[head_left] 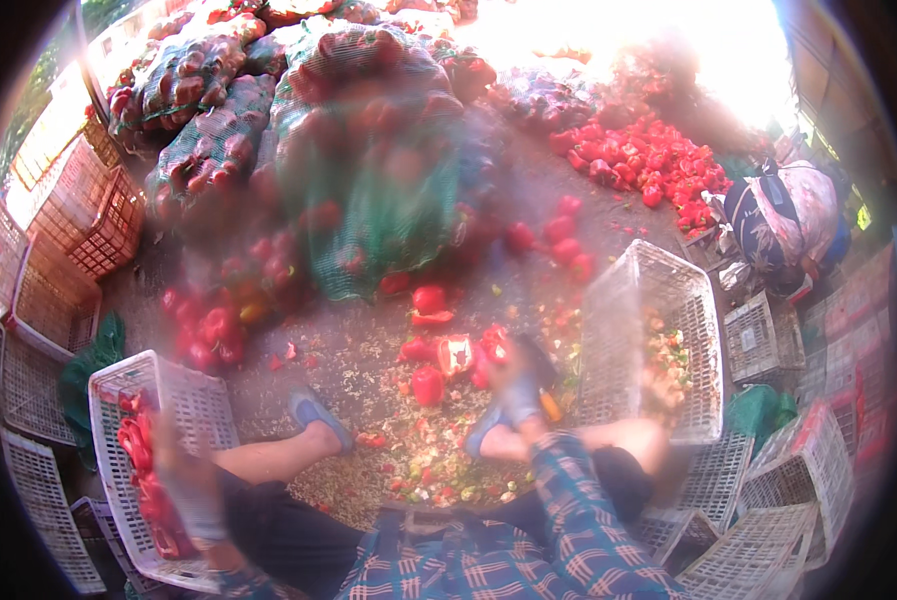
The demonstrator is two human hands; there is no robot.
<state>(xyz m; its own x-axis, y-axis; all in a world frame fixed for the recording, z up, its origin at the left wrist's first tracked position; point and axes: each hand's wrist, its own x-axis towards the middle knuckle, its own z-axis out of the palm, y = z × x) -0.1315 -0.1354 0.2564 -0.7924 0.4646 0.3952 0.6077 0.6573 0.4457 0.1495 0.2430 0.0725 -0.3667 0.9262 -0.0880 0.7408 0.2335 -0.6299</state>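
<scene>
My right hand (517, 388), in a pale glove, reaches down beside a small group of red bell peppers (427, 385) on the ground between my feet. A short orange handle (550, 405) sticks out of that hand; the tool's other end is blurred. One cut bell pepper (455, 354) shows its pale inside, just left of the hand. My left hand (190, 478), gloved too, is over the inner side of a white plastic crate (226, 410) at my left. Red pepper pieces (140, 455) lie in this crate. Blur hides the left fingers.
Green mesh sacks of peppers (368, 190) stand ahead. A heap of red peppers (648, 160) lies at the far right, near a crouching person (783, 215). Another white crate (716, 350) holds pepper scraps. Stacked crates (53, 290) line both sides. Seeds and trimmings (368, 450) litter the ground.
</scene>
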